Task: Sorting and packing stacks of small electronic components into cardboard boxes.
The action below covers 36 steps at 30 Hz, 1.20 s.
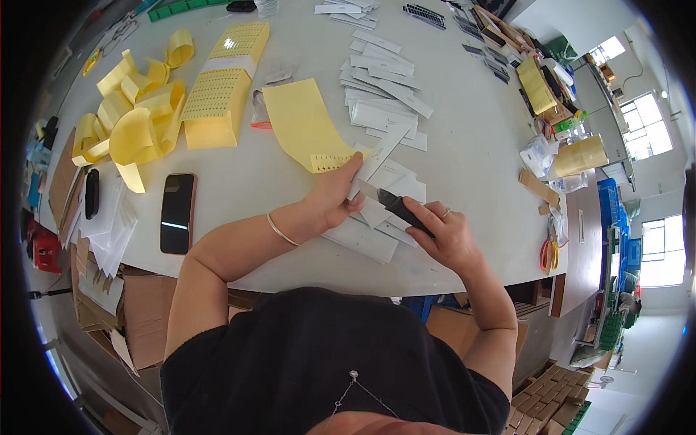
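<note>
Near the table's (464, 181) front edge, the right hand (446, 235) is closed around a dark utility knife (402, 209). The knife's long axis runs diagonally, its tip pointing up-left toward the left hand (335, 197). That hand pinches a long white card strip (378, 154), which slants away up-right from the fingers. White cards (366, 239) lie under both hands. Just beyond, a yellow sheet (303, 123) stretches toward the far edge; a phone (177, 212) lies at left.
</note>
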Tool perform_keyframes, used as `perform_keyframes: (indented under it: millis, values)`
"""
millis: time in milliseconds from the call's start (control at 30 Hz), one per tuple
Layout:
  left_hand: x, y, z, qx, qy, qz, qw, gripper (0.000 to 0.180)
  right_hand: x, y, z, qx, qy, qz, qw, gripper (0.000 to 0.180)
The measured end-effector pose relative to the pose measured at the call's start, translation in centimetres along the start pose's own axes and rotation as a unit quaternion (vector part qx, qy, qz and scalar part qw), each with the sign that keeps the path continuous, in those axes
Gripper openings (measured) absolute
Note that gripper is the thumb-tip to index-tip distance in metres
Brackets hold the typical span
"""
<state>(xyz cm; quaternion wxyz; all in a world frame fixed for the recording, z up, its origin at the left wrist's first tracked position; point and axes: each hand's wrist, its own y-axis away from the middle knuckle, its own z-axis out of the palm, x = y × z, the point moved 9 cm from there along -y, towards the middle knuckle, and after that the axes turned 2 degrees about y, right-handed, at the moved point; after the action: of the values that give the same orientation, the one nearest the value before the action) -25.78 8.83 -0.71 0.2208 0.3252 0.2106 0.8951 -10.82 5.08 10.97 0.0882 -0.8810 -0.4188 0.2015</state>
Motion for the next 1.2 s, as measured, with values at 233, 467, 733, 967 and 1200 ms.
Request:
perform_keyframes:
  millis: [233,467,733,967,1200]
  values:
    - [0.0,0.4,0.7,-0.007,-0.038,-0.001,0.999,0.023,1.2,-0.3,-0.7,0.0,-0.017,0.04,0.999,0.051]
    - [-0.4,1.4,1.4,0.006,-0.083,0.015,0.996,0.026,12.2,0.9,-4.4,0.118,0.052,0.245,0.961,0.045]
    - [-0.7,-0.7,-0.3,-0.024,-0.129,0.011,0.991,0.029,15.1,4.0,-3.9,0.186,0.049,0.27,0.943,0.045]
    - [0.1,0.1,0.7,0.053,-0.117,0.036,0.991,0.028,15.1,6.0,-2.1,0.121,0.155,0.296,0.935,0.045]
    - [0.1,-1.3,-1.5,-0.002,-0.174,0.047,0.984,0.032,15.8,8.2,-0.8,0.064,0.214,0.301,0.927,0.044]
